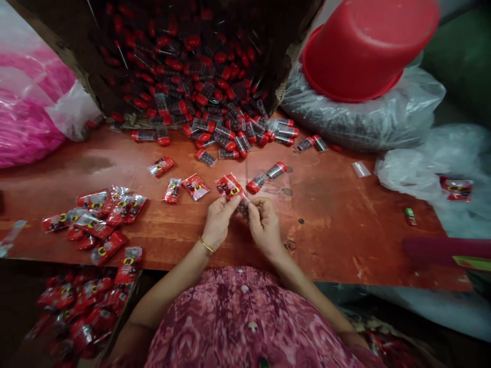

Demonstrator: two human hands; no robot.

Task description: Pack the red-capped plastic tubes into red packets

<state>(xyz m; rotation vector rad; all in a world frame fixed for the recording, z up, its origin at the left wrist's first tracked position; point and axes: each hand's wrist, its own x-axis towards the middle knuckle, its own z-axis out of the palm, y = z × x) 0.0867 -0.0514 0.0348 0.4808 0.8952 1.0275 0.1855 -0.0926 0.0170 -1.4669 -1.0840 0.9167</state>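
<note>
Left hand (218,224) and right hand (264,225) are both clamping a red packet (231,183) between them, two red-capped tubes (276,170) lying just beyond the right hand, a packet pile (109,212) sitting left of the left hand, a tube-filled carton (76,56) standing beyond both, packet print showing too small to read.
</note>
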